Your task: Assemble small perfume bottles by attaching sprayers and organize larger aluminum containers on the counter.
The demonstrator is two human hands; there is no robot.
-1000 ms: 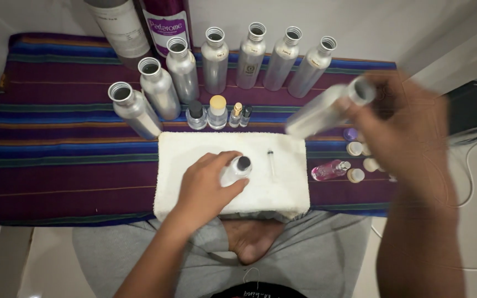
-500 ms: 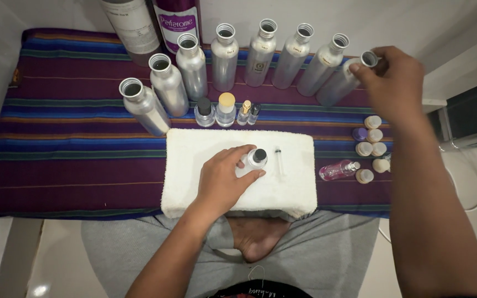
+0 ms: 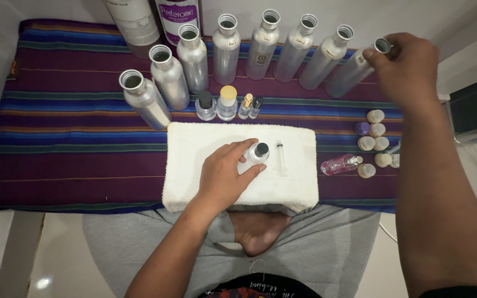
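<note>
Left hand (image 3: pixel 224 176) rests on the white towel (image 3: pixel 194 165), fingers curled round a small clear glass bottle (image 3: pixel 254 157) w/ a black top; bottle stands upright near the towel's middle, hand clamped on its body from the left. Right hand (image 3: pixel 409 69) is up at the far right of the back row, fingertips pinched on the open neck of a silver aluminium bottle (image 3: pixel 351 72), which leans over, base on the striped cloth (image 3: pixel 56 143). Hands are well apart.

Small bottle: looks like glass, so stiff, smooth, prob. slippery if wet, and fragile if knocked off the surface. Light, easy to tip, so hold low round the body w/ thumb opposite fingers, not by the top alone. The towel under it gives some cushion and grip.

Aluminium bottle: thin metal, rigid but likely dents; weight depends on fill, can't tell from here. Neck is open, no cap seen, so contents could spill while it's tilted. A neck pinch is enough to steer it; round the body is safer for lifting.

Nearby: a thin syringe (image 3: pixel 280 154) lies on the towel just beside the small bottle; a row of silver bottles (image 3: pixel 227 52) at the back; tiny vials (image 3: pixel 227 105) between row and towel; a pink vial (image 3: pixel 340 164) lying on its side and loose round caps (image 3: pixel 375 129) at right.
</note>
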